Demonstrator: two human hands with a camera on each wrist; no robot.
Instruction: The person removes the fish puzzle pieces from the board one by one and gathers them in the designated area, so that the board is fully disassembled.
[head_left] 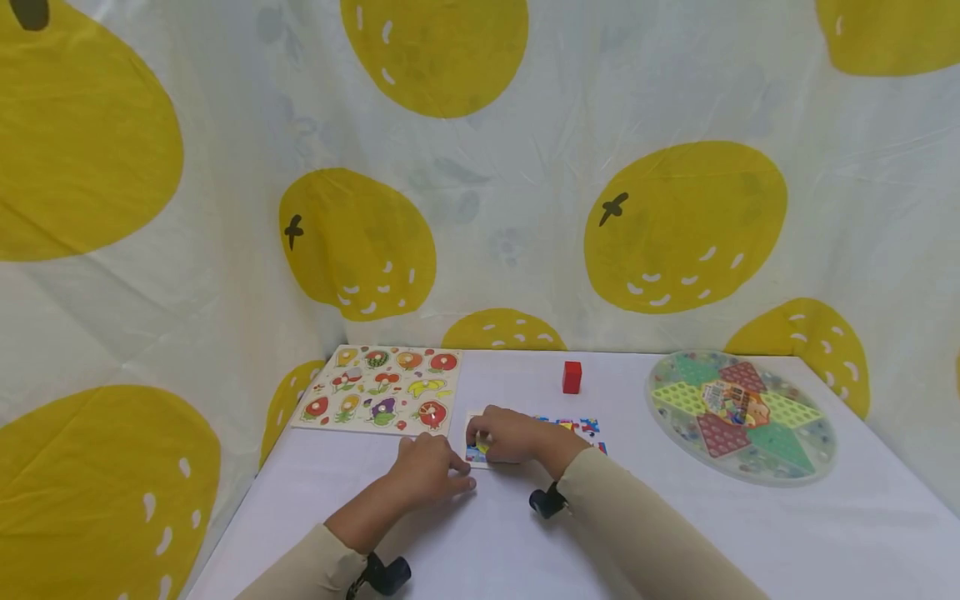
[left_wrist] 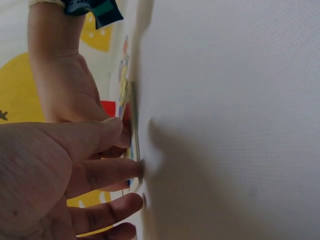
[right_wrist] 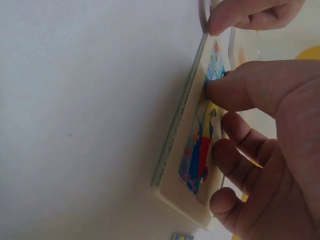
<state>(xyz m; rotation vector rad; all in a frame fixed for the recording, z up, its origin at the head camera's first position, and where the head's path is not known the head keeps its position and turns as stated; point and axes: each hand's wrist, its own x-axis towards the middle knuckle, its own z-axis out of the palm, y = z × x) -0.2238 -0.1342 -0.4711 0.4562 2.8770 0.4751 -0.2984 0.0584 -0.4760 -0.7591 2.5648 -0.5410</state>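
Observation:
A small jigsaw board (right_wrist: 175,190) with a pale frame and a colourful fish picture lies on the white table. My right hand (head_left: 508,435) is over it with bent fingers; its thumb (right_wrist: 227,94) rests on the picture. The index fingertip is mostly hidden behind the thumb, so a piece between them cannot be made out. Beside the board's near left corner is my left hand (head_left: 429,468), its fingers loosely extended. One left fingertip (left_wrist: 131,169) touches the board's edge. Loose jigsaw pieces (head_left: 589,426) lie right of the board, partly behind the right hand.
A wooden fruit peg puzzle (head_left: 401,381) lies at the back left. Behind the jigsaw stands a red block (head_left: 572,377). To the right is a round, star-patterned game board (head_left: 738,408). A fruit-print curtain (head_left: 510,208) hangs around the table.

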